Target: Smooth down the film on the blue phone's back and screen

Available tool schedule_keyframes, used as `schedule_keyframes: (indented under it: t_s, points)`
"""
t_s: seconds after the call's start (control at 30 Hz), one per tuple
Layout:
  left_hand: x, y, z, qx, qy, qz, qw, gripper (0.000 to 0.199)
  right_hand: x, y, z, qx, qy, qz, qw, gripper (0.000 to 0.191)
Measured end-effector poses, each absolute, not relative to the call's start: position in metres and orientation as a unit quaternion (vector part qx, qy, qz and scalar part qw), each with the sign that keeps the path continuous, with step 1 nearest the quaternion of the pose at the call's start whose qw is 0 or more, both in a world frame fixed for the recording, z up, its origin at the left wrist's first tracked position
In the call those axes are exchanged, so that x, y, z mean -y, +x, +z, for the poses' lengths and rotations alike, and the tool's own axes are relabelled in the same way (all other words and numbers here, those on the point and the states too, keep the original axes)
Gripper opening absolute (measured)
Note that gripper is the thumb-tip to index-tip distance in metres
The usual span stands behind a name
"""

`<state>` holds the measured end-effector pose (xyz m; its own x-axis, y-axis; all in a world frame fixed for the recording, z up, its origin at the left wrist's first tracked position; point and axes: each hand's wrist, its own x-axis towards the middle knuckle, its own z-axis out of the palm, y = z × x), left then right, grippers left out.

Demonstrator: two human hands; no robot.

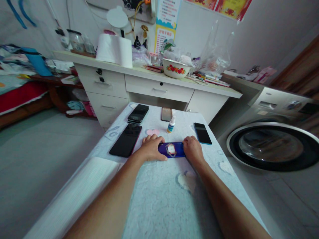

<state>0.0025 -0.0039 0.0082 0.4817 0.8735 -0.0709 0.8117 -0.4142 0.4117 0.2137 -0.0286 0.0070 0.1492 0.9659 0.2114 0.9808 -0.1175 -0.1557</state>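
Observation:
A blue phone-shaped item (179, 149) with a white square label lies crosswise on the patterned tablecloth (154, 199). My left hand (151, 148) grips its left end between thumb and fingers. At the right end, my right hand (193, 150) has its fingers curled on the edge. Just beyond the item stands a small white-capped bottle (170, 125). A large dark phone (126, 140) lies left of my left hand, with a stack of phones (138, 113) behind it. Another phone (202, 133) with a blue edge is to the right, and a brownish case (166, 114) lies at the back.
Folded whitish cloth or paper (94, 179) covers the table's left edge. Behind the table is a white desk (159, 87) carrying a paper roll (113, 49) and a floral bowl (176, 69). A washing machine (269, 99) stands on the right.

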Motion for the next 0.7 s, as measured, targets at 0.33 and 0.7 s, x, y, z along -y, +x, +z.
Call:
schedule_keyframes:
  t_s: [0.33, 0.7]
  points:
    - [0.001, 0.002, 0.004, -0.497, 0.84, 0.088, 0.198, 0.071, 0.028, 0.217, 0.009, 0.633, -0.759, 0.023, 0.151, 0.021]
    - [0.001, 0.001, 0.003, -0.496, 0.843, 0.086, 0.191, 0.072, 0.04, 0.201, 0.006, 0.664, -0.728, -0.011, 0.171, 0.023]
